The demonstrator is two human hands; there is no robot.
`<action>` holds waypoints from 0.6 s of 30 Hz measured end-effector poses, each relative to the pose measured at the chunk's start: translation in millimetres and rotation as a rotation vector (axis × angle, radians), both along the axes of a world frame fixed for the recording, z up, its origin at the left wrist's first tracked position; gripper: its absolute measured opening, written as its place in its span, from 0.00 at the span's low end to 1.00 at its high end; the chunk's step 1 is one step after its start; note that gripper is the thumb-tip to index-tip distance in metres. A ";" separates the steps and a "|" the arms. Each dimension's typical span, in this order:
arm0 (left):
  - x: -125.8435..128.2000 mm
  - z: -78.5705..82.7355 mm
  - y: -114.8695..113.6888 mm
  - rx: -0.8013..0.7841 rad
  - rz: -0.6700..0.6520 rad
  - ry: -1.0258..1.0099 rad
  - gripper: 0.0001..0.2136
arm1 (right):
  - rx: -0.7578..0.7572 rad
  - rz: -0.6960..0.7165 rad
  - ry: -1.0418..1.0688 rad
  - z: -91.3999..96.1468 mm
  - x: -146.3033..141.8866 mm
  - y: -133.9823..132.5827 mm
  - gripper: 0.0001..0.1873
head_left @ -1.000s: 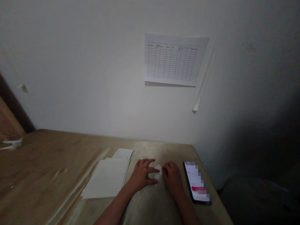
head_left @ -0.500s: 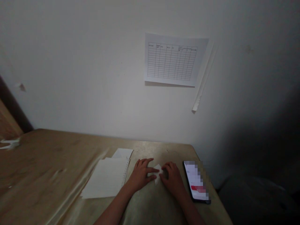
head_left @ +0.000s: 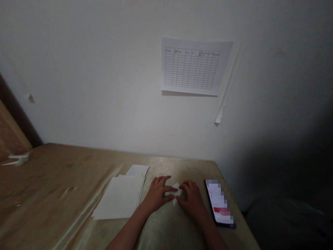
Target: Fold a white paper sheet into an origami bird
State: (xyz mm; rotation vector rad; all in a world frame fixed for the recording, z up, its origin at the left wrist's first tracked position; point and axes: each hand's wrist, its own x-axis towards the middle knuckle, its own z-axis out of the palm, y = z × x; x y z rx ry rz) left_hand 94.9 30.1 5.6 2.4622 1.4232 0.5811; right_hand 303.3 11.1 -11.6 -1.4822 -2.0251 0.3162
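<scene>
A small folded piece of white paper lies on the table between my two hands, partly covered by fingers. My left hand holds it down from the left with forefinger and thumb, while the other fingers stretch out over the tabletop. From the right, my right hand grips the paper's edge between thumb and forefinger, its remaining fingers curled. The thumb tips of both hands nearly meet at the paper's lower part.
Left of my hands is a stack of lined notebook sheets with a torn edge, another white sheet behind it. A lit phone lies near the table's right edge. White scraps sit far left. A printed table sheet hangs on the wall.
My right thumb has moved slightly left along the paper, closer to my left thumb. The whole view has shifted a little; the other things keep their places.
</scene>
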 end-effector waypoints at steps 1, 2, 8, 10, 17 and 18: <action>0.0 -0.3 0.2 0.003 -0.001 -0.001 0.14 | 0.005 0.001 -0.005 0.5 -0.3 -1.2 0.16; 0.1 -0.4 0.3 0.005 0.001 -0.001 0.14 | 0.010 0.003 -0.011 1.0 -0.6 -2.4 0.17; 0.3 1.4 0.2 0.003 0.002 0.002 0.14 | 0.020 0.018 -0.042 4.3 -1.6 -6.8 0.19; -0.1 1.3 0.3 0.002 0.005 0.005 0.15 | 0.012 0.026 -0.049 4.3 -1.5 -7.0 0.20; -0.1 -0.5 1.0 -0.005 0.010 0.002 0.15 | -0.027 0.039 -0.063 2.9 -1.9 -7.8 0.27; 0.2 0.0 0.7 -0.009 0.010 0.001 0.15 | -0.028 0.038 -0.063 3.1 -2.2 -8.2 0.27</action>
